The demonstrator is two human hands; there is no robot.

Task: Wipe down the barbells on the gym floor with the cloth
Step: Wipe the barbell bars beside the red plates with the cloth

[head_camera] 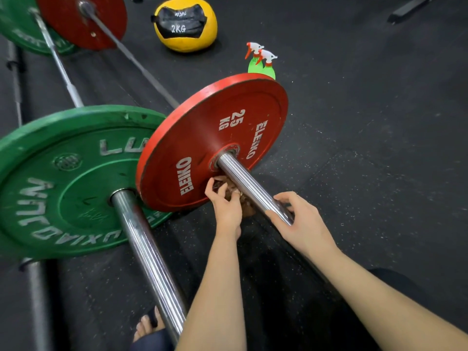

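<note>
Two barbells lie side by side on the black gym floor. The nearer-right one has a red 25 kg plate [215, 138] and a chrome sleeve [249, 184] pointing toward me. My right hand [301, 221] grips the end of that sleeve. My left hand [226, 206] pinches a brown cloth [240, 198] bunched under the sleeve, close to the red plate's face. The left barbell carries a green plate [63, 178] with its own chrome sleeve [149, 257].
Two green spray bottles [263, 64] stand behind the red plate. A yellow 2 kg ball [186, 24] lies further back. A third bar [38, 300] lies at the far left. My sandalled foot [149, 325] is beside the green-plate sleeve.
</note>
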